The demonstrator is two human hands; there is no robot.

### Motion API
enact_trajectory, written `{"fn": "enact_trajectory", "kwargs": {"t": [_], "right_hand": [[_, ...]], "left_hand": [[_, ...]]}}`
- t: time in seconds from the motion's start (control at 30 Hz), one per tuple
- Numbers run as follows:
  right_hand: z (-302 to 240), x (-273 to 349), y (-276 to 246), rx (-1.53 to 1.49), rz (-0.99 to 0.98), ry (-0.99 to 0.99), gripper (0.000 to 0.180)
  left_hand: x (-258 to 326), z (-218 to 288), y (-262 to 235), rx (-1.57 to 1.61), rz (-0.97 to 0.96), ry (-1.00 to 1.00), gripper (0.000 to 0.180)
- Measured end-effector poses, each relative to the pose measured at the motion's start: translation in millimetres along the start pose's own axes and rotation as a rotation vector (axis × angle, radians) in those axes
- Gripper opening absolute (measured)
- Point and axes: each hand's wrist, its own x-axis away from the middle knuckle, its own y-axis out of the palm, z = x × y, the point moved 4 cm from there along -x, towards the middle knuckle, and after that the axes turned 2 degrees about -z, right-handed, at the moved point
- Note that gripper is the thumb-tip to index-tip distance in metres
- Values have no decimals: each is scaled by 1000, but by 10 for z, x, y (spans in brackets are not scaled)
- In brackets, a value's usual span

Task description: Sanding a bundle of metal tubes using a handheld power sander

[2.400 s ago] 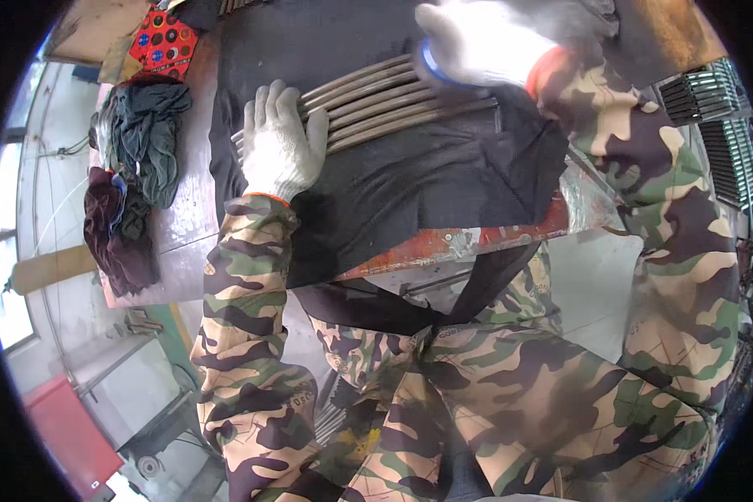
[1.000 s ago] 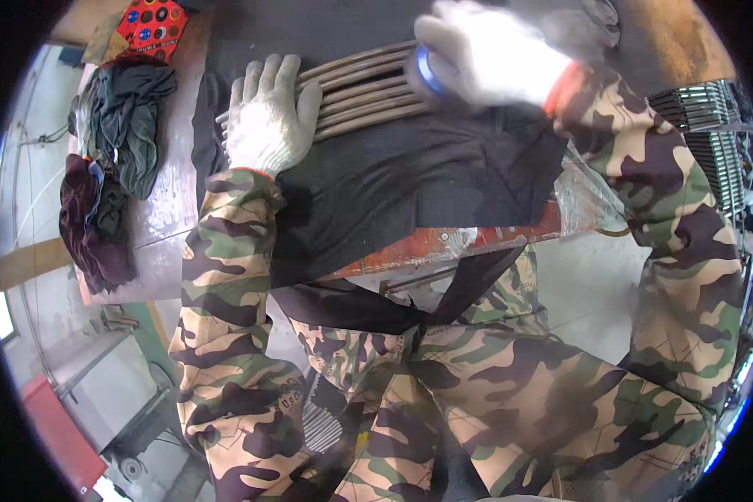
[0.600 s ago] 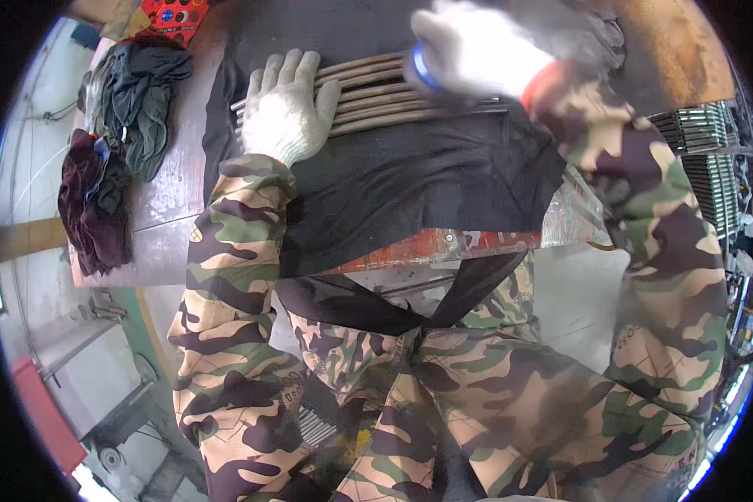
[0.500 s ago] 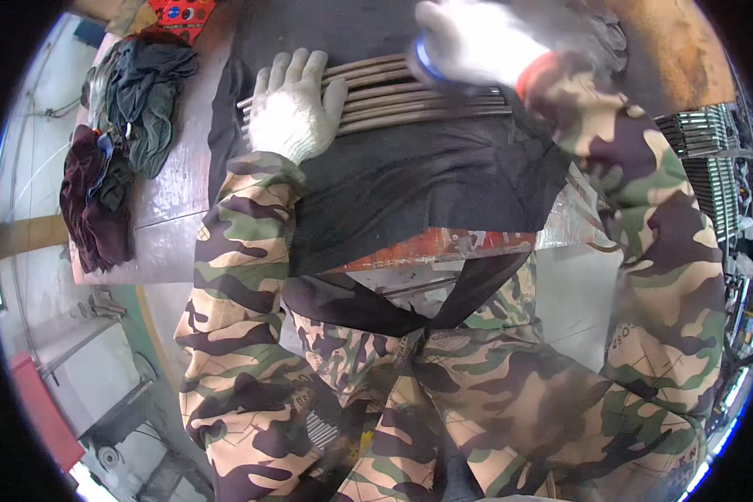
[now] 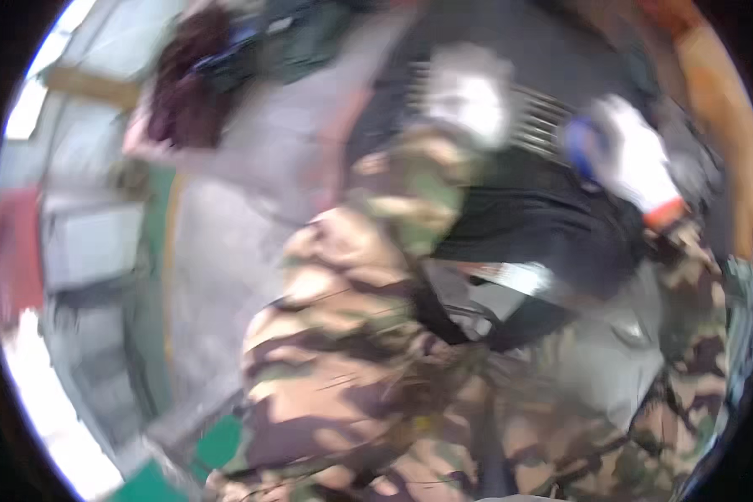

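Note:
Motion blurs the whole view. My left hand (image 5: 468, 96), in a white glove, lies over a row of thin metal rods (image 5: 540, 124) and covers part of them. Its outline looks flat, though the single fingers are smeared. Beyond the rods' right end is my right hand (image 5: 636, 155), in a white glove with an orange cuff. Against its finger side shows a rounded blue thing (image 5: 583, 149), which the hand seems to grip; its kind is too blurred to tell. Under the rods spreads a black cloth (image 5: 527, 217), hanging over the table's near edge.
Dark green clothing (image 5: 309, 38) and a maroon garment (image 5: 194, 79) lie heaped on the table at the far left. A grey crumpled cloth (image 5: 694, 171) sits right of my right hand. Red and grey equipment (image 5: 17, 251) stands along the left side.
The view has swung left, so the table and rods appear farther right and tilted. My left hand stays over the rods; my right hand has moved nearer along them, past their right end.

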Motion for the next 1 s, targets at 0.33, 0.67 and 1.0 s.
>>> {"fn": "enact_trajectory", "kwargs": {"t": [0.33, 0.67, 1.0], "right_hand": [[666, 27, 319, 83, -59, 48, 29], [379, 44, 148, 196, 2, 81, 16], [396, 426, 80, 223, -49, 67, 31]], "left_hand": [[-210, -20, 581, 59, 248, -213, 62], [-111, 198, 22, 131, 39, -168, 70], [60, 317, 11, 165, 109, -81, 57]]}}
